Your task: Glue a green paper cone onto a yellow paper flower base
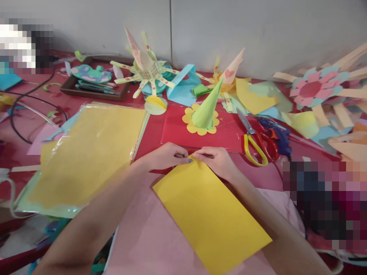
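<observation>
A sheet of yellow paper (213,214) slants toward me over a pink sheet (149,229). Its far corner is pinched between my left hand (169,156) and my right hand (215,160), whose fingertips nearly meet there. Both hands have their fingers curled and closed on the paper. Just beyond them, a green paper cone (207,110) stands on a yellow scalloped paper flower (200,130), on a red folder-like sheet (172,131). To the right of my right hand lie scissors (254,143) with red and yellow handles.
A plastic sleeve of yellow paper (94,152) lies at left. Behind it sits a brown tray (94,91) with pencils. Paper cone crafts (146,68) stand near the wall. A blue glue gun (276,135) and a pink paper flower (311,88) are at right.
</observation>
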### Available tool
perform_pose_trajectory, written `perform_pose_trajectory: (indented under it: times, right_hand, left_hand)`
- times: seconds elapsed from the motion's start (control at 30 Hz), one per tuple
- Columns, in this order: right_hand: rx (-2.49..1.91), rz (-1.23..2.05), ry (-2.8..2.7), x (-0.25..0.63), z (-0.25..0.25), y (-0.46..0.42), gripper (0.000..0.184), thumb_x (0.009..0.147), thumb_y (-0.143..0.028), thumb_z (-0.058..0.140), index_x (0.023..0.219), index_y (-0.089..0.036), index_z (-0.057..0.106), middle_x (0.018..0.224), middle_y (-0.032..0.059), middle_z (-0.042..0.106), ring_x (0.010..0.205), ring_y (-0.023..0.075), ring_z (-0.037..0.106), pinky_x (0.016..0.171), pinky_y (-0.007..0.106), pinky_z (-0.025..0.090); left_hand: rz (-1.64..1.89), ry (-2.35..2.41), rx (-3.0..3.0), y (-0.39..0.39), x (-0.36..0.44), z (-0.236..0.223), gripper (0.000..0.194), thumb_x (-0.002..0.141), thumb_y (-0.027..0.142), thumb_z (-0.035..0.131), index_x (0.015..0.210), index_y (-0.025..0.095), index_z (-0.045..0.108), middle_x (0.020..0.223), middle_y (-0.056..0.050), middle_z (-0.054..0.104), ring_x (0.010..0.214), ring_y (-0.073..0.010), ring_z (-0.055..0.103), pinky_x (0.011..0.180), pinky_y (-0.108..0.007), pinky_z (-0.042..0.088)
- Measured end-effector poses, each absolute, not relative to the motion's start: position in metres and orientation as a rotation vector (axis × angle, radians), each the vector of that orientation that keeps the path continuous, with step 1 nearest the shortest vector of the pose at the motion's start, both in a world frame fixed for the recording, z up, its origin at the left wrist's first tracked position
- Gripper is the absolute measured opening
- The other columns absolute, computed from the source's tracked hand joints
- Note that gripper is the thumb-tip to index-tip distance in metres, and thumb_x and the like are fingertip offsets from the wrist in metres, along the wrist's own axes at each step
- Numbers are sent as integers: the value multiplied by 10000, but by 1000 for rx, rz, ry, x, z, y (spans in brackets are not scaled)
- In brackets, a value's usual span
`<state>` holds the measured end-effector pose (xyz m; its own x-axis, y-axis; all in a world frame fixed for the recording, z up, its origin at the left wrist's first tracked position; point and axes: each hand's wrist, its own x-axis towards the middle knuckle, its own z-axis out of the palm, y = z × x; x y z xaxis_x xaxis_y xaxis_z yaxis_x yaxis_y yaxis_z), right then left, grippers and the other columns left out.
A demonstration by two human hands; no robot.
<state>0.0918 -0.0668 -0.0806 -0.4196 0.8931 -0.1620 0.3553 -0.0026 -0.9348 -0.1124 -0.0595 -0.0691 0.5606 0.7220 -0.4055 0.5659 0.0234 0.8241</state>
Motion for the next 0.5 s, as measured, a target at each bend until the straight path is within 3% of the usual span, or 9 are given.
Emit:
perform_pose_trajectory:
  times: [0.13,0.3,0.5]
  right_hand:
    - [-1284,1354,-1823,92,-82,-67,182,812,-364,609,767,-223,715,720,-16,683,666,111,602,613,215,446]
    - [-1309,1040,-1845,99,-81,-64,190,815,-368,603,775,-224,719,720,0,678,652,122,596,596,230,456]
    - [-1393,839,-1681,119,-76,-53,190,782,-393,629,761,-228,722,733,-8,705,648,137,625,629,254,502]
  left_hand:
    - [191,1121,1706,-61,-110,-70,276,813,395,499,648,175,525,589,51,398,551,-84,337,508,-215,263]
    - [185,1165,1677,-61,-110,-66,265,792,412,531,664,182,504,598,57,400,549,-83,352,509,-215,272]
    - [141,1184,1573,-57,-117,-58,349,829,477,494,675,170,555,615,25,539,534,-96,486,493,-217,335]
